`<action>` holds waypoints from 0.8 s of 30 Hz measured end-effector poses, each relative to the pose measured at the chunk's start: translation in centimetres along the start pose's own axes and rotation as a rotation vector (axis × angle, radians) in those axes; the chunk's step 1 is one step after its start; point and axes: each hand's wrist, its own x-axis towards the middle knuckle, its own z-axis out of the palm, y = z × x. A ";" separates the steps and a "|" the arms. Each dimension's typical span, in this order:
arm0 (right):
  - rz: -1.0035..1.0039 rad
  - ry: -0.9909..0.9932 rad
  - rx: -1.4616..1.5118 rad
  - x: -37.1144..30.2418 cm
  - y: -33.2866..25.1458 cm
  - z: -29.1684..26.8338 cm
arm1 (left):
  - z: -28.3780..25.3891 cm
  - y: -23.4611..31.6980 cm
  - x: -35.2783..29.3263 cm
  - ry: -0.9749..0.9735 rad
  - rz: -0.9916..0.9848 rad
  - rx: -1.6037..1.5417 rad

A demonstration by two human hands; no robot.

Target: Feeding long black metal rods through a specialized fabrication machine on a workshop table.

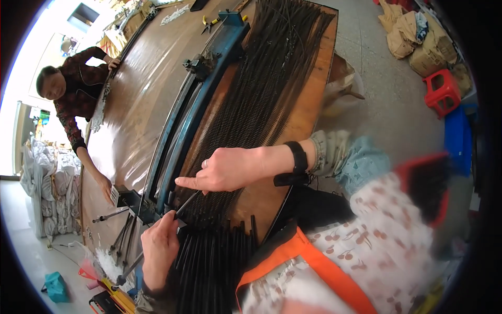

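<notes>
A thin dark rod [189, 202] slants across the front end of a long blue metal rail fixture [184, 137]. My left hand [159, 243] grips it, with thumb and index finger pinched near the fixture's end. The rod's lower part, with a dark knob [120, 280], shows left of that hand. My right hand [222, 170] is over the rail, index finger stretched left and the other fingers curled. The rod's upper end disappears under those curled fingers; their grip is partly hidden. Black tubes [209, 267] lie bundled just below my hands.
Many long dark spring-like strands [266, 68] cover the wooden table [308, 99] to the right of the rail. Across the plastic-covered table, a co-worker [78, 89] reaches toward a small box [121, 197] at the rail's end. Yellow-handled pliers [210, 23] lie far off. A red stool [442, 93] stands right.
</notes>
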 end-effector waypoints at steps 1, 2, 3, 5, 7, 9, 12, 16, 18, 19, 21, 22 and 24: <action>0.008 -0.080 -0.211 0.0 0.1 0.1 | 0.3 0.1 0.3 0.037 0.041 0.061; 0.014 -0.070 -0.198 0.1 0.4 0.3 | 0.2 0.0 0.5 0.026 0.072 0.135; -0.044 0.082 -0.022 0.0 0.9 0.3 | 0.0 0.1 0.9 0.069 0.086 0.124; -0.117 0.331 0.158 -0.5 2.7 0.2 | -1.4 -0.5 1.7 0.109 0.089 0.333; 0.206 0.468 0.216 -1.6 5.2 -0.6 | -3.5 -1.5 2.4 0.375 0.108 0.420; 0.822 0.147 0.209 -2.4 6.9 -1.5 | -4.3 -2.3 3.2 0.496 0.114 0.448; 0.447 0.321 0.137 -2.4 7.8 -3.0 | -2.8 -3.0 4.4 0.264 0.129 0.396; 0.476 0.158 0.017 -2.6 10.1 -5.8 | -1.3 -2.9 6.4 0.271 0.194 0.369; 0.661 0.265 -0.239 -3.1 11.9 -6.5 | -1.3 -2.5 7.4 0.390 0.204 0.358; 0.593 0.226 -0.171 -3.5 12.5 -6.6 | -1.3 -2.3 7.7 0.323 0.157 0.359; 0.012 0.216 0.023 -3.6 13.6 -6.7 | -1.0 -1.8 8.3 0.065 0.264 0.295; -0.043 0.193 -0.077 -3.7 14.2 -7.2 | -1.0 -1.8 8.7 0.054 0.298 0.336; 0.259 0.393 -0.328 -3.5 14.2 -7.4 | -0.6 -1.9 8.9 0.209 0.226 0.348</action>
